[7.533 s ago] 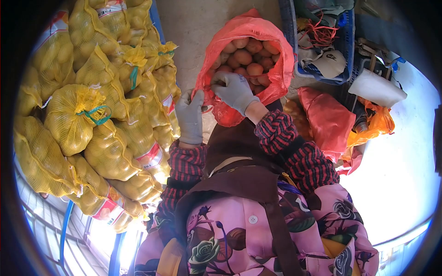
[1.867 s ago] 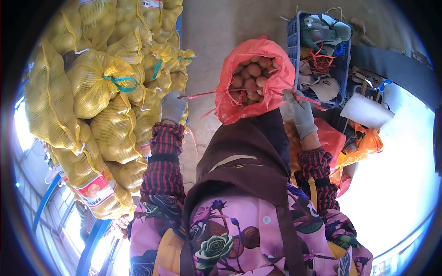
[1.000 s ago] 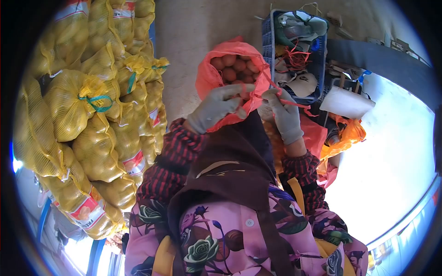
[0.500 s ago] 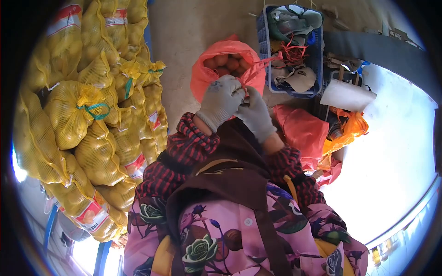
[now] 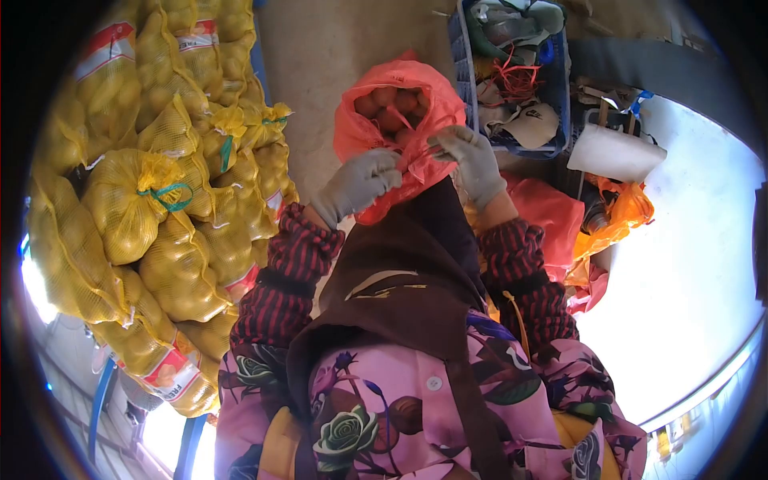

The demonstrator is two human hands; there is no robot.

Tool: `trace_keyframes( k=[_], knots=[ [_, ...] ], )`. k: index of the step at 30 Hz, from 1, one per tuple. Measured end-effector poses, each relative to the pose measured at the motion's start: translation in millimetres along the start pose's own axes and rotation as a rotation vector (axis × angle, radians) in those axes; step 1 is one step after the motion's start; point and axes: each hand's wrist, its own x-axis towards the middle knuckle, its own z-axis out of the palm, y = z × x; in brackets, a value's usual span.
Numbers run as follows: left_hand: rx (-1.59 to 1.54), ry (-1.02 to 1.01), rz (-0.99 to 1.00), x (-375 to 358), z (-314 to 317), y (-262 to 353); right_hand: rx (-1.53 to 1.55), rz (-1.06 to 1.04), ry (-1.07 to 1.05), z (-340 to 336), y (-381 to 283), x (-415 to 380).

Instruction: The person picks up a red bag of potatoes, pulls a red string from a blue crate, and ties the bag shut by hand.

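A red plastic bag [image 5: 364, 136] stands upright on the floor ahead of me, its mouth open over several round brownish-red vegetables [image 5: 392, 118]. My left hand [image 5: 356, 184], in a pale grey knit glove, has its fingers closed at the bag's near side, beside the gathered plastic. At the right part of the bag's near rim, my right hand [image 5: 470, 162], gloved alike, pinches the plastic with thumb and fingers. The two hands are a short way apart, with a folded piece of the bag between them.
Stacked yellow mesh sacks [image 5: 124, 208] of round produce fill the left side. A blue crate [image 5: 558, 120] with red string [image 5: 516, 78] and a cap stands at the right. Below it lie red plastic [image 5: 544, 212] and an orange bag [image 5: 628, 210], near a white sheet [image 5: 616, 152].
My hands were together at the bag's near rim; they have moved apart, the left to the left and down, the right to the right. More of the bag's near side shows.
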Motion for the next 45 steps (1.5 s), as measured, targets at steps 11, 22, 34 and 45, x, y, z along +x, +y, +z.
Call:
trace_keyframes(
  k=[11,22,34,45],
  knots=[
    [-0.602,0.226,-0.042,-36.3,-15.7,-25.1,0.226,0.198,0.042,-7.7,44.0,49.2],
    [-0.668,0.578,-0.252,-31.4,-44.2,-42.9,0.113,0.114,0.034,-31.9,45.5,51.4],
    [-0.623,0.894,-0.157,-115.3,-142.7,-26.4,-1.131,-0.597,0.035,-15.0,64.1,43.4],
    [-0.190,0.428,0.127,-26.6,65.1,178.8,-1.086,-0.743,0.109,-14.1,104.2,70.4]
  ],
)
